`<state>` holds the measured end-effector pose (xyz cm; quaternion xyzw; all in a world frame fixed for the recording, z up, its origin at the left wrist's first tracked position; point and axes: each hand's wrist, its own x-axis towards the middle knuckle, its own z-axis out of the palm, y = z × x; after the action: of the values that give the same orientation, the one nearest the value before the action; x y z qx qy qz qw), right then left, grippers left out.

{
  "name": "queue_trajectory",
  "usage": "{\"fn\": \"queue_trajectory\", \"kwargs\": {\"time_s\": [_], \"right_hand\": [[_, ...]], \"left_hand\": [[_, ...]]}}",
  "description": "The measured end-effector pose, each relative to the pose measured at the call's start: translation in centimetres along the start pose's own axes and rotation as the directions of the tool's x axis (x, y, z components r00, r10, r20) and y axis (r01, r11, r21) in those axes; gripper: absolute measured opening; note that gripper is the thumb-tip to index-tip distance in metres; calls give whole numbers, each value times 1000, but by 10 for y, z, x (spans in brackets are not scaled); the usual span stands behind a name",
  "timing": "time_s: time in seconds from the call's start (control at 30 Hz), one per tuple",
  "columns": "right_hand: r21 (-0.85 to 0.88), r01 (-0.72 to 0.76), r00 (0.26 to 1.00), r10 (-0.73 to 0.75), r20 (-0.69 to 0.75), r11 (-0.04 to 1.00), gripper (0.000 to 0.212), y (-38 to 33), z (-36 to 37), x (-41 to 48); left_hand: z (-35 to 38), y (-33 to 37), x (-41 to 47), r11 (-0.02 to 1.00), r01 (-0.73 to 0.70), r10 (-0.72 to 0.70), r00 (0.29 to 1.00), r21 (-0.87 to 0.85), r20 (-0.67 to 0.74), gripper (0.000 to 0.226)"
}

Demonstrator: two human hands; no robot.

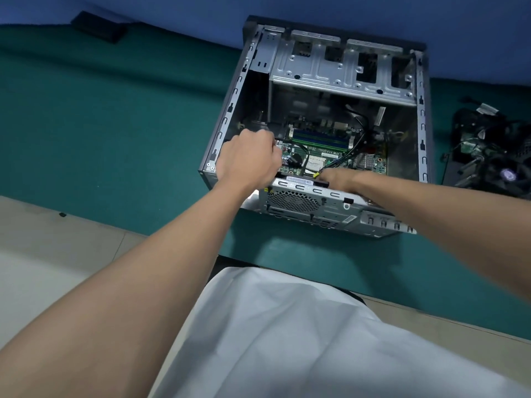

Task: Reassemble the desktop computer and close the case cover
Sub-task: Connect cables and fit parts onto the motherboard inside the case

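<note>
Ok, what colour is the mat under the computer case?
Teal green. The mat shows best in the head view, beneath the open computer case.

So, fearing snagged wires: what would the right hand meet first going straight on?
Likely the yellow-tipped thin black cable just ahead of the right hand, over the green motherboard; depth is unclear.

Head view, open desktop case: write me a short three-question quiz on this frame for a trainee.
1. True or false: the cover is already on the case.
2. Where does the pile of loose parts lie? A: inside the case. B: right of the case. C: left of the case.
3. Fill in: the left hand and right hand both reach into the ____.
Key: 1 false; 2 B; 3 case.
</note>
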<state>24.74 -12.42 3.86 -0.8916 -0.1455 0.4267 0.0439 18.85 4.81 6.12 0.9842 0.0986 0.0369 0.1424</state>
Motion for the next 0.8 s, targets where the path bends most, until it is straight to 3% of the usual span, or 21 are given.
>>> {"fn": "queue_trajectory", "kwargs": {"time_s": [0.47, 0.7, 0.8], "right_hand": [[45, -8, 1000, 7, 13, 999, 40, 2, 0, 0], [12, 22, 992, -23, 123, 1000, 30, 11, -3, -7], [-35, 33, 980, -25, 196, 999, 38, 6, -8, -12]], "left_hand": [[1, 0, 1, 1000, -8, 8, 1000, -3, 26, 28], [0, -5, 2, 1000, -8, 9, 991, -11, 134, 28], [-1, -5, 3, 1000, -7, 8, 988, -9, 154, 28]]}}
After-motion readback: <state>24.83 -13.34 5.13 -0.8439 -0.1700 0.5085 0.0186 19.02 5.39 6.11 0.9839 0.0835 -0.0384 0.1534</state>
